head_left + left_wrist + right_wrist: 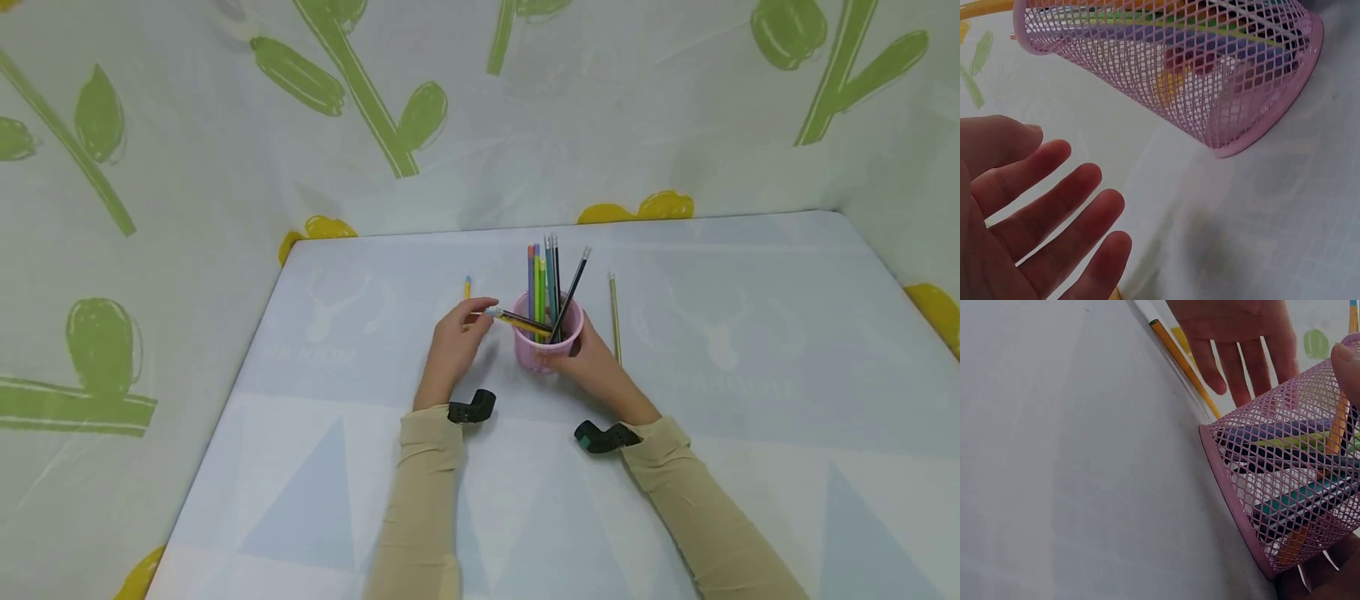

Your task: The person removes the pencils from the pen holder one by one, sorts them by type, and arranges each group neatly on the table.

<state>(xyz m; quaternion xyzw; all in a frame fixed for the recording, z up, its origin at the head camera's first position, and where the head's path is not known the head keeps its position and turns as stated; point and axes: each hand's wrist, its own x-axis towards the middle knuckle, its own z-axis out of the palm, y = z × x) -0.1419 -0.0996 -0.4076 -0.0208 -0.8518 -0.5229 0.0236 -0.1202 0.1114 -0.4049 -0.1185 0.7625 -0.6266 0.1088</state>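
A pink mesh pencil cup point(528, 357) stands in the middle of the table, with several pencils point(551, 275) upright or leaning in it. My right hand point(600, 367) grips the cup from its right side; in the right wrist view the thumb point(1349, 367) lies near the rim and the fingers curl round underneath. My left hand point(456, 343) is at the cup's left, by the ends of a yellow pencil and a black pencil that lean out over the rim. In the left wrist view its fingers point(1079, 219) are spread and relaxed, holding nothing, apart from the mesh.
Behind my left hand a yellow pencil point(468, 287) lies on the table point(360, 350). A gold-green pencil point(615, 312) lies to the right of the cup. Cloth walls point(525, 150) printed with green leaves rise at the table's back and sides.
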